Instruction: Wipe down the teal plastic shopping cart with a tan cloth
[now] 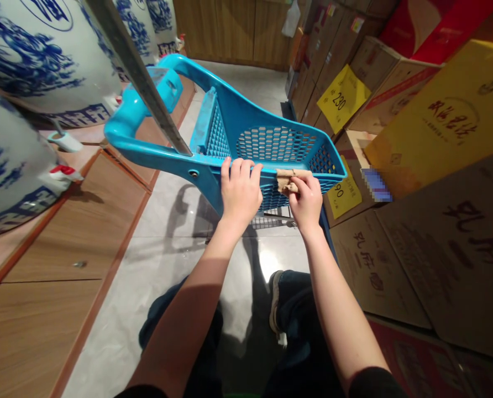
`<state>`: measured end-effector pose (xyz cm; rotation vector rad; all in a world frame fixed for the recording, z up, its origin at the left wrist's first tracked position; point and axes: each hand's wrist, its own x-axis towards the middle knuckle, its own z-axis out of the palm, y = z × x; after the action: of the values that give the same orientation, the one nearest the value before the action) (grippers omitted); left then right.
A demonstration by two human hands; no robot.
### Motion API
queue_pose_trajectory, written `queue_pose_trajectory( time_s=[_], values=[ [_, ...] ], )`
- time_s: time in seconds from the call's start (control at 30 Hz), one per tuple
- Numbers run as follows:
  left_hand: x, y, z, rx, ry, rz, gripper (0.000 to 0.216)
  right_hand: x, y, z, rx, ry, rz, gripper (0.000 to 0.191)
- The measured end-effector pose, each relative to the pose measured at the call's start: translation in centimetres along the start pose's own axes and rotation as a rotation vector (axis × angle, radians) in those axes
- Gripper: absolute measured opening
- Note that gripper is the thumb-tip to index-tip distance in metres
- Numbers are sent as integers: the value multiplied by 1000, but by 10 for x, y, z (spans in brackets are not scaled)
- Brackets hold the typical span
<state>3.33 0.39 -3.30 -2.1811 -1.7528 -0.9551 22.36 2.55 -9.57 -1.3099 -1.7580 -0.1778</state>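
Observation:
A blue plastic shopping basket (230, 127) on wheels stands tilted in the aisle in front of me. My left hand (240, 190) grips its near rim, fingers curled over the edge. My right hand (307, 199) pinches a strip of brown tape or paper (286, 178) stuck on the same rim, just right of the left hand. The basket's inside looks empty. A grey metal bar (141, 72) crosses in front of its handle.
Large blue-and-white ceramic jars (31, 61) with taps stand on wooden cabinets (64, 254) at the left. Stacked cardboard boxes (437, 243) with yellow price tags (341, 97) line the right. Grey tile floor (155, 249) runs between. My legs and a shoe (275, 293) show below.

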Motion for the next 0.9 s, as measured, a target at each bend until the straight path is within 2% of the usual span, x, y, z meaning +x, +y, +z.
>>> queue_pose_trajectory(
  time_s=[0.13, 0.23, 0.3, 0.47, 0.53, 0.6, 0.7, 0.77, 0.83, 0.9],
  values=[
    [0, 0, 5, -47, 47, -20, 44, -4, -7, 6, -16, 34, 9, 41],
    [0, 1, 4, -65, 30, -45, 43, -5, -20, 12, 60, -46, -93, 46],
    [0, 0, 3, -62, 4, -56, 44, -4, -19, 10, 86, -101, -113, 48],
    [-3, -6, 5, -29, 43, 18, 46, 0, 6, -4, -36, -21, 77, 39],
    [-3, -7, 7, -26, 58, 36, 47, 0, 7, -4, -58, -2, 119, 39],
    [-4, -6, 7, -37, 58, 27, 47, -2, -3, 0, -38, -17, 93, 41],
    [-3, -4, 5, -57, 37, -10, 46, -5, -23, 7, 31, -89, -36, 46],
    [-3, -3, 4, -66, 19, -26, 47, -4, -26, 6, 55, -135, -82, 47],
    [-4, -4, 3, -74, 19, -27, 47, 0, -17, 1, 35, -140, -31, 44],
    [-4, -5, 3, -81, 25, -20, 49, 5, -1, -8, -10, -103, 88, 37]
  ],
)
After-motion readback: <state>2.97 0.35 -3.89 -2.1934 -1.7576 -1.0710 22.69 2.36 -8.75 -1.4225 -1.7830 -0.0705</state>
